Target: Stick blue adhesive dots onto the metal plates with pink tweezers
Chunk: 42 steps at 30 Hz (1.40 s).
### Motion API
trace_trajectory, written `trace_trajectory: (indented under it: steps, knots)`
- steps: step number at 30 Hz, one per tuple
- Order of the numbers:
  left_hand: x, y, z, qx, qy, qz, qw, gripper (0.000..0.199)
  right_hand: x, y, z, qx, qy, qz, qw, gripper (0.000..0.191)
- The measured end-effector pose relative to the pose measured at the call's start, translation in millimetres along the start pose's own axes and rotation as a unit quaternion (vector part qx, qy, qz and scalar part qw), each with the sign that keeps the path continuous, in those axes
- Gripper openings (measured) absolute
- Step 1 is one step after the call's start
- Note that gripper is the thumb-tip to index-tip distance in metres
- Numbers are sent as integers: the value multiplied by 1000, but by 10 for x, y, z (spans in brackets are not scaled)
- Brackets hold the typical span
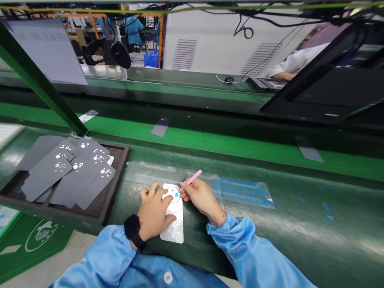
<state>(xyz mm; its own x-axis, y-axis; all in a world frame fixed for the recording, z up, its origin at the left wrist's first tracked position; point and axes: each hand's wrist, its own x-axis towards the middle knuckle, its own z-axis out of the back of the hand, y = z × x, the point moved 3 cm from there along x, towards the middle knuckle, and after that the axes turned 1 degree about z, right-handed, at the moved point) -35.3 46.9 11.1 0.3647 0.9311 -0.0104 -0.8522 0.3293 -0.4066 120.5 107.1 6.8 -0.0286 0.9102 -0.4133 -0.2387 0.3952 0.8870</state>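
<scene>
A white and silver phone back panel lies lengthwise on the green bench in front of me, with round camera holes at its far end. My left hand rests on its left side, fingers spread, with fingertips beside the camera area. From the right, my right hand pinches a slim pink tweezers-like tool. The tool's lower end points at a small blue sticker by the camera holes; the exact contact is too small to see. Right of that hand lies a clear sheet of blue stickers.
At left, a dark tray holds several overlapping grey panels. Further panels lie spaced along the green strip behind the bench. A green post slants at left; a black monitor stands at right. Blue scraps dot the bench.
</scene>
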Motion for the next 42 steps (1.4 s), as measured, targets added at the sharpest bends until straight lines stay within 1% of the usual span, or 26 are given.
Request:
trace_trajectory:
  steps: [5,12,14,15,16,17,18,19,20,21,23,24,26,30,32,37,39,42]
  knots:
    - [37,-62,55,22,20,-12,999,48,-2,-18,4,-7,-2,8,1000,13]
    - [80,-149,101,34,41,-15,998,41,6,-65,6,-18,5,38,999,14]
    - [87,-155,104,36,45,-12,998,41,-26,-56,51,-34,-13,52,998,15]
    - [88,-153,102,36,47,-11,998,42,-54,-39,88,-52,-32,75,995,16]
    - [87,-148,98,35,47,-12,998,43,-91,-9,128,-80,-58,115,989,17]
    - [84,-140,92,33,46,-12,998,44,-138,28,163,-114,-80,168,976,17]
    - [78,-129,85,31,43,-13,999,45,-190,66,181,-154,-90,228,957,18]
    - [72,-117,78,28,39,-12,999,46,-242,95,178,-196,-81,282,936,18]
    - [64,-103,70,26,35,-11,999,46,-287,108,153,-240,-54,322,914,20]
    - [55,-90,62,23,31,-9,999,46,-320,102,113,-287,-15,342,895,22]
    - [35,-68,44,17,27,-4,999,44,-351,47,21,-384,62,328,861,28]
    - [25,-59,33,13,27,-1,1000,43,-354,12,-16,-427,85,311,845,30]
    - [8,-44,11,3,28,6,1000,42,-347,-46,-61,-490,100,285,818,31]
    - [-20,-18,-39,-5,18,19,1000,42,-335,-101,-73,-544,98,283,784,29]
    - [-31,-10,-61,-8,10,19,1000,42,-341,-97,-58,-548,98,282,782,28]
    - [-50,-6,-82,-20,-5,25,999,44,-345,-12,-43,-530,107,264,799,27]
    - [-49,-1,-88,-26,-15,33,999,45,-313,35,-50,-514,114,248,813,24]
    - [-53,18,-144,-37,-30,46,998,49,-229,118,-54,-478,86,224,845,29]
